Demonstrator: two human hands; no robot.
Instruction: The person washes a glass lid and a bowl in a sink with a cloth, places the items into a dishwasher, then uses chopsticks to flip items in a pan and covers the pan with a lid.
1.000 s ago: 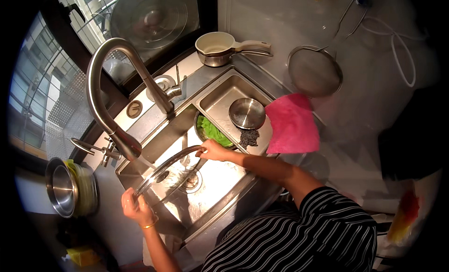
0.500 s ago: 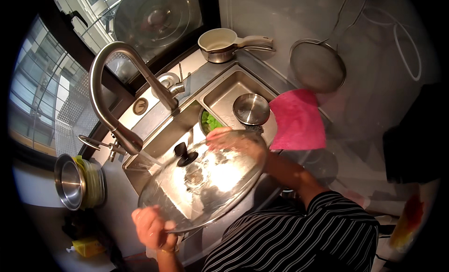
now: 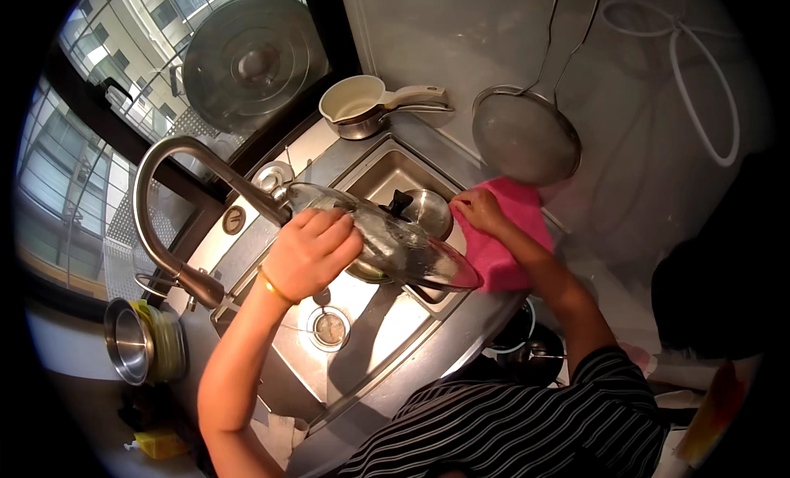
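Observation:
My left hand (image 3: 313,252) is closed on the rim of a large wet glass lid (image 3: 391,246), which is tilted steeply above the sink. The lid's black knob (image 3: 399,203) points away from me. At the right side of the sink my right hand (image 3: 482,211) grips the near-left edge of a pink cloth (image 3: 510,260) with bent fingers. The cloth lies draped over the sink's right rim. Behind the lid, a round steel bowl (image 3: 431,211) in the small basin is partly hidden. The vessel of green leaves is mostly covered by the lid.
A tall curved faucet (image 3: 202,149) arches at the left over the large basin with its drain (image 3: 329,328). Saucepans (image 3: 354,104) stand at the back. A strainer (image 3: 527,132) hangs on the wall. Nested bowls (image 3: 136,342) sit far left. Another lid (image 3: 255,62) leans by the window.
The lid has swung from low over the large basin toward the small one and tilted steeply. My right hand has left the lid and moved to the pink cloth. My left hand has risen with the lid.

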